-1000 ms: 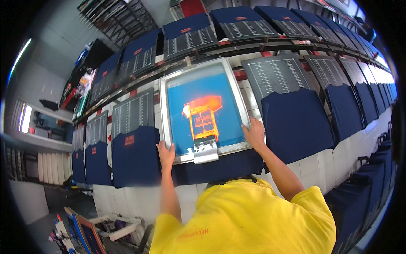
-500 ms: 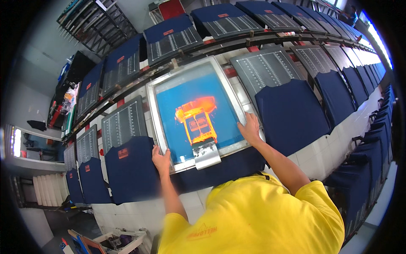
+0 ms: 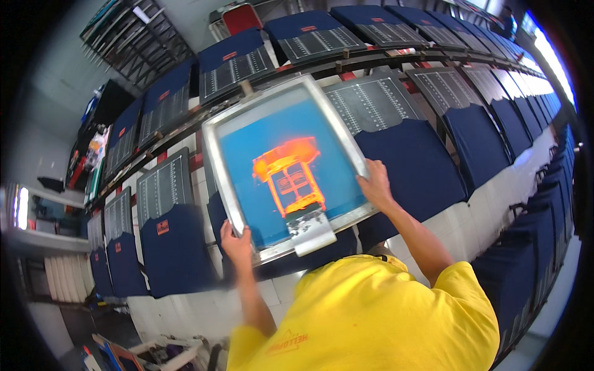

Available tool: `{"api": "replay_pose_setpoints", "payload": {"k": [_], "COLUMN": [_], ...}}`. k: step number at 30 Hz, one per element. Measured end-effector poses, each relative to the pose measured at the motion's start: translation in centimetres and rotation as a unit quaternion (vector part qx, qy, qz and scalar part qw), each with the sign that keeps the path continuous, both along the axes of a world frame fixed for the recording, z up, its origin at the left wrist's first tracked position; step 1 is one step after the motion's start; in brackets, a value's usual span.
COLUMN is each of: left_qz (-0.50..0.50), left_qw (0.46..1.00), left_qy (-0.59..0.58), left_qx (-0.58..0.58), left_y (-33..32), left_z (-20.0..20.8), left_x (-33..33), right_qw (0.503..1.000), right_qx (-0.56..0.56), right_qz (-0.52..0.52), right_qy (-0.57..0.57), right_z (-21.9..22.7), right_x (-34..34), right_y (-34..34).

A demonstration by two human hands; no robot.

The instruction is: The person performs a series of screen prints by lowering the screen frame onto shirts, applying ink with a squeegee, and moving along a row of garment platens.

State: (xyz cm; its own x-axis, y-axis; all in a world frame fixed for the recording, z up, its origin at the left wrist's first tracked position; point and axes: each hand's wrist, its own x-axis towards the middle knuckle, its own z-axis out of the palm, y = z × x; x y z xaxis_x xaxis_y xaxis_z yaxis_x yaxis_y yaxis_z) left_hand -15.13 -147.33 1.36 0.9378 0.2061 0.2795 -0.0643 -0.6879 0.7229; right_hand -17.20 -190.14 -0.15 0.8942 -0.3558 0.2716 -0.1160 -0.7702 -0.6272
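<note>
A screen-printing frame (image 3: 339,127) with a pale metal rim and blue mesh (image 3: 244,145) is held slightly tilted in front of me. Bright orange ink (image 3: 286,157) lies on the mesh around a rectangular design. Across the near rim rests a silver squeegee-like metal piece (image 3: 314,235), smeared dark at its upper end. My left hand (image 3: 237,247) is closed on the frame's near left corner, thumb on the rim. On the right side rail, my right hand (image 3: 376,185) grips with the thumb on top; its fingers are partly hidden. Dark navy cloth shows beneath the near edge.
Black printing boards (image 3: 374,102) dressed with navy shirts (image 3: 408,161) stand in rows to both sides and beyond a dark rail (image 3: 346,65). Some shirts (image 3: 176,247) carry small red prints. Navy garments (image 3: 526,247) hang at the right. A rack (image 3: 136,43) stands far left.
The screen frame has turned a little, with its far end shifted left, and appears lifted off the board. Both hands moved with it, still gripping.
</note>
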Motion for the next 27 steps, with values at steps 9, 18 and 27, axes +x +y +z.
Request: {"api": "replay_pose_setpoints", "payload": {"k": [9,18,27], "left_qz": [-0.052,-0.065,-0.055], "left_qw": [0.995,0.995,0.994], "left_qy": [-0.002,0.021,0.069], "left_qx": [-0.080,-0.079,-0.058], "left_y": [-22.5,-34.0,-36.0], "left_z": [0.5,-2.2,-1.8], "left_x": [-3.6,-3.7,-2.8], "right_qw": [0.999,0.999,0.999], "right_qx": [0.011,0.005,0.008], "right_qz": [0.005,-0.032,-0.027], "right_qy": [-0.031,0.005,-0.018], "right_z": [-0.1,-1.1,-3.6], "right_x": [-5.4,-8.2,-7.2], "right_y": [-22.5,-34.1,-35.6]}}
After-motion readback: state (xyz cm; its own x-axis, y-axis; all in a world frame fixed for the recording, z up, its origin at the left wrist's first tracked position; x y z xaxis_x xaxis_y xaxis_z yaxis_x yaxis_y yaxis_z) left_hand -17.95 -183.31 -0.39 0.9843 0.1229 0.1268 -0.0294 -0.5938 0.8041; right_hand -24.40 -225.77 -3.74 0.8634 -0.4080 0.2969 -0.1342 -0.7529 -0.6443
